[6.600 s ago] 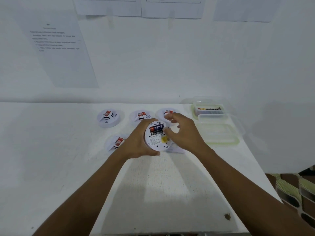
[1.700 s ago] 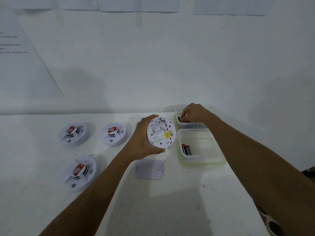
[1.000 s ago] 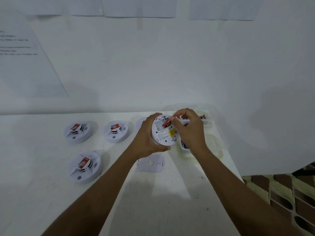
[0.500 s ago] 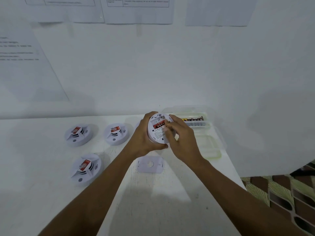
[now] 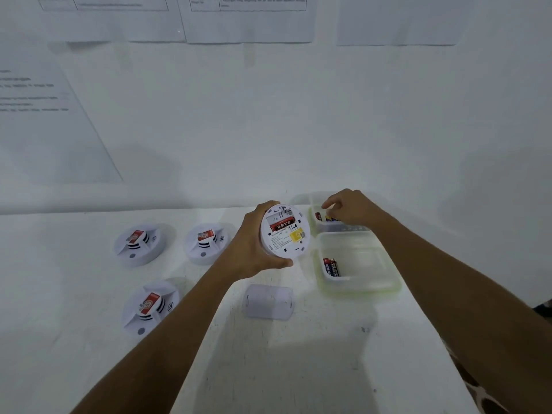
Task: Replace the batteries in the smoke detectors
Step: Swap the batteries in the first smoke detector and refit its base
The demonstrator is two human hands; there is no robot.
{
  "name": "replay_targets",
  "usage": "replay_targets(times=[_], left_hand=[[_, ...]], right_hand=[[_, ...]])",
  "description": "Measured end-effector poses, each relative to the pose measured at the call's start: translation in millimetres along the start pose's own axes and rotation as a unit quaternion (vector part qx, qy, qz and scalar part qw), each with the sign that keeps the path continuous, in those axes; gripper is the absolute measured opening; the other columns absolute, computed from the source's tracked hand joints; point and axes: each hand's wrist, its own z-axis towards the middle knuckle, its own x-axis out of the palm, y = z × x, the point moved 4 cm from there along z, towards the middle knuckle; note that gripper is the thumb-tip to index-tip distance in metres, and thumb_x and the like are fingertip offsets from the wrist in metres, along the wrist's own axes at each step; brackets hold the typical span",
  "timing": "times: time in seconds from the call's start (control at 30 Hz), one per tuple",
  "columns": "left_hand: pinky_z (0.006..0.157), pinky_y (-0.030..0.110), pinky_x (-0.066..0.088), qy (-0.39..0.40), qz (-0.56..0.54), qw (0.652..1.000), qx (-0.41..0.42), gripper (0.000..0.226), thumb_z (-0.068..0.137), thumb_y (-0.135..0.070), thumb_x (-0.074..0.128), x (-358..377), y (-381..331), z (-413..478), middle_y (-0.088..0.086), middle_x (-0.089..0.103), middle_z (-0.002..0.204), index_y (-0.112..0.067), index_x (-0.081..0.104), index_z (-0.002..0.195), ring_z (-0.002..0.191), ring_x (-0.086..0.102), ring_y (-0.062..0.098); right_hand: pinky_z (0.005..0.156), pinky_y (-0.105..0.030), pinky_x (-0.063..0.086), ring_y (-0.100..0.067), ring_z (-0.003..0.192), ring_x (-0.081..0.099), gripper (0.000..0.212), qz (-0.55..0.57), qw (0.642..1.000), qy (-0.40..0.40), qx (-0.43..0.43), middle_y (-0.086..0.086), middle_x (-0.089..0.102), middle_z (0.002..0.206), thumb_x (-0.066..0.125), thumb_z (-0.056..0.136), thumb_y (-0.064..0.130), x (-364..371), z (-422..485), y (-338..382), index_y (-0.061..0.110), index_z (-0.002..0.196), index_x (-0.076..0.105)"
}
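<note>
Detectors number four in view, and by how things lie the job looks early: one is open, with half its refill in. Nearest, at 6 o'clock from the held detector, a cover (image 5: 268, 301) lies flat on the table (image 5: 298, 369), not yet refitted. At 8 o'clock the near detector (image 5: 149, 306) sits closed, face up, with a red tag on top. At 4 o'clock the near tub (image 5: 385, 282) holds two batteries (image 5: 331, 267) side by side against its left wall. They are probably the spent pair, and a single pair suggests only one unit has been emptied. The left hand (image 5: 251, 249) grips the held detector (image 5: 285, 231) by its rim, fingers and thumb wrapped round it, above the table with its back to the camera. One red cell (image 5: 280, 226) sits in the bay, and the slot above it looks empty. At 9 o'clock stand the middle detector (image 5: 206, 242) and the left detector (image 5: 137, 243), both closed and tagged, so likely untouched. At 2 o'clock the right hand (image 5: 349, 209) dips into the far tub (image 5: 331, 228), fingers curled down among the fresh stock (image 5: 330, 219). Whether it pinches one I cannot tell. Left to do, as I judge it: the second cell, the cover, then three more units.
</note>
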Motion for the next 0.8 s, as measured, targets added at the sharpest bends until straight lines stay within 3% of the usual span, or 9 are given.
replay_targets(times=[0.07,0.23,0.4,0.5,0.63,0.8], left_hand=[[0.100,0.017,0.040,0.001,0.004,1.000,-0.005,0.091,0.053,-0.037,0.089,0.9,3.5,0.0,-0.018,0.047,0.127,-0.047,0.034,0.125,0.122,0.044,0.004],[0.100,0.018,0.042,-0.006,0.007,1.000,-0.011,0.091,0.053,-0.042,0.089,1.8,9.6,2.2,-0.020,0.048,0.126,-0.054,0.033,0.124,0.122,0.045,0.005],[0.096,0.012,0.040,-0.007,-0.001,1.000,-0.008,0.087,0.053,-0.042,0.087,3.5,9.6,3.8,-0.025,0.049,0.123,-0.052,0.034,0.122,0.120,0.047,0.002],[0.097,0.015,0.041,-0.004,-0.004,1.000,-0.003,0.088,0.053,-0.042,0.087,4.7,8.8,3.4,-0.022,0.049,0.124,-0.049,0.035,0.124,0.121,0.047,0.004],[0.092,0.008,0.041,-0.008,-0.009,1.000,0.004,0.088,0.054,-0.032,0.089,1.6,4.7,1.5,-0.030,0.049,0.119,-0.046,0.037,0.123,0.118,0.047,-0.001],[0.099,0.022,0.044,-0.013,-0.010,1.000,0.008,0.093,0.051,-0.042,0.088,1.9,3.4,-1.7,-0.016,0.050,0.126,-0.045,0.035,0.127,0.121,0.047,0.009]], right_hand=[[0.084,-0.019,0.043,-0.016,0.098,0.063,0.027,-0.011,1.000,0.025,0.008,-0.006,0.070,0.115,0.066,0.090,0.017,3.6,11.9,0.1,0.018,0.116,0.071],[0.080,-0.021,0.040,-0.014,0.098,0.060,0.022,-0.043,0.997,0.056,0.020,-0.002,0.070,0.116,0.069,0.089,0.023,8.8,30.5,2.8,0.022,0.111,0.074],[0.072,-0.019,0.044,-0.006,0.076,0.060,0.016,-0.016,0.998,0.056,0.014,0.002,0.070,0.101,0.073,0.085,0.022,15.5,28.3,2.6,0.022,0.100,0.076],[0.067,-0.018,0.042,-0.005,0.073,0.056,0.008,-0.006,0.999,0.041,0.008,0.003,0.069,0.093,0.075,0.082,0.021,18.3,25.5,1.0,0.020,0.090,0.075],[0.058,-0.018,0.040,-0.012,0.069,0.060,0.009,0.007,1.000,0.019,0.017,0.004,0.065,0.075,0.078,0.078,0.019,12.0,19.2,3.5,0.018,0.084,0.072],[0.056,-0.013,0.043,-0.010,0.072,0.063,0.010,0.100,0.992,-0.071,-0.023,-0.005,0.073,0.087,0.077,0.079,0.010,-9.7,-5.3,16.2,0.012,0.088,0.073]])
